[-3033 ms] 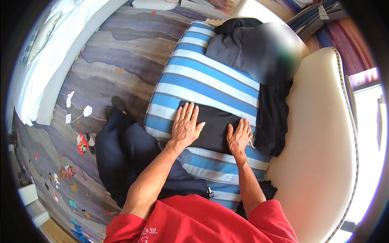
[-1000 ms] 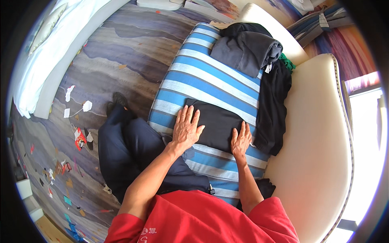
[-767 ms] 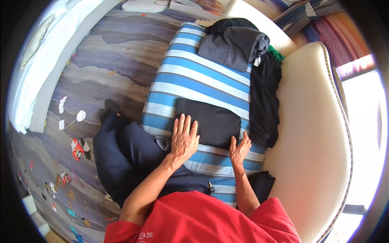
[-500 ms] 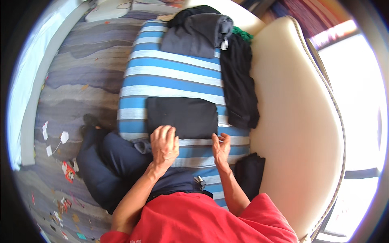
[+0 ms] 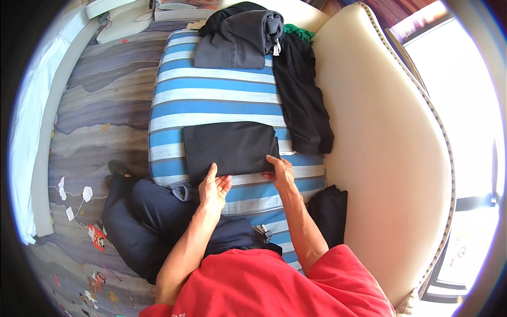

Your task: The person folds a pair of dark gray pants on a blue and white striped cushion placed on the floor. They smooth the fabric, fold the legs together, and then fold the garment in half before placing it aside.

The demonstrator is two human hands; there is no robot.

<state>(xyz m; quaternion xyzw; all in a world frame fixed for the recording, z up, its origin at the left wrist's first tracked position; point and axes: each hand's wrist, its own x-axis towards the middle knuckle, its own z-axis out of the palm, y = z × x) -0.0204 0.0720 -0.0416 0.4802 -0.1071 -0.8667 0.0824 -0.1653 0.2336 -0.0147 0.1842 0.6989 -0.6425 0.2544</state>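
Observation:
A folded black garment (image 5: 229, 148) lies flat as a rectangle on the blue, white and grey striped bed (image 5: 222, 108) in front of me. At its near edge, left of the middle, is my left hand (image 5: 213, 193); the thumb touches the cloth and the fingers are apart from it, palm turned up. My right hand (image 5: 281, 173) takes the near right corner, thumb on top and fingertips curled at the edge below. Whether cloth lies between those fingertips is partly hidden.
Dark grey folded clothing (image 5: 237, 39) is heaped at the far end, with black trousers (image 5: 301, 95) along the right side. A cream padded headboard (image 5: 380, 142) rises at right. Another black garment (image 5: 328, 214) lies near my right elbow. Paper scraps (image 5: 87, 194) litter the patterned carpet (image 5: 100, 119).
My right hand has moved up and left onto the garment's near right corner. The left hand has turned from palm down to palm up at the near edge.

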